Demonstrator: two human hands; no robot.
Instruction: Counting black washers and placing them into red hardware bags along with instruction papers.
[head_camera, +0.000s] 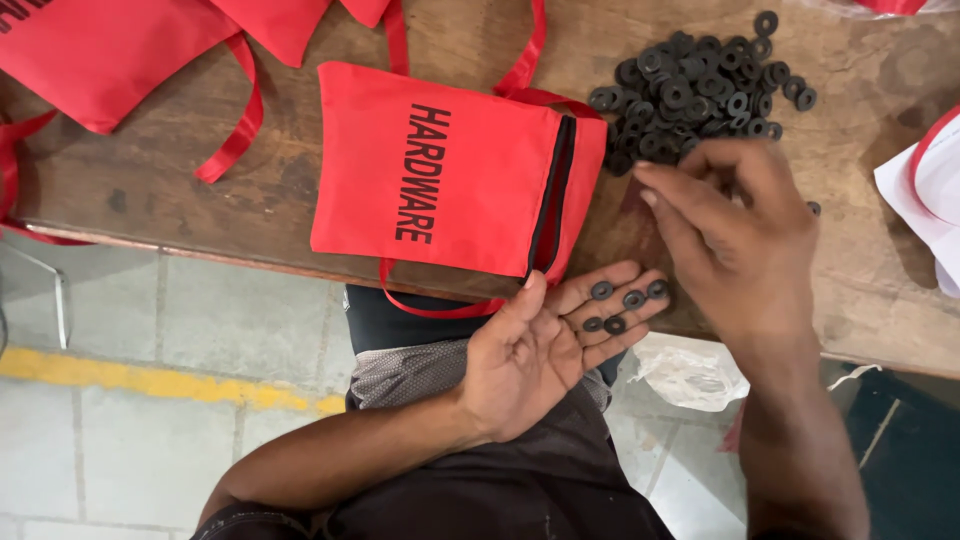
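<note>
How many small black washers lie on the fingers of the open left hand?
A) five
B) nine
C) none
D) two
A: five black washers rest on the fingers of the open, palm-up left hand, held at the table edge below the red pouch. The right hand is over the table beside the washer pile.

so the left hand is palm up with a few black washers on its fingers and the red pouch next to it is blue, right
Not quite: the pouch is red, not blue, as the head view shows. The rest holds: the left hand lies palm up with a few black washers on its fingers.
</note>
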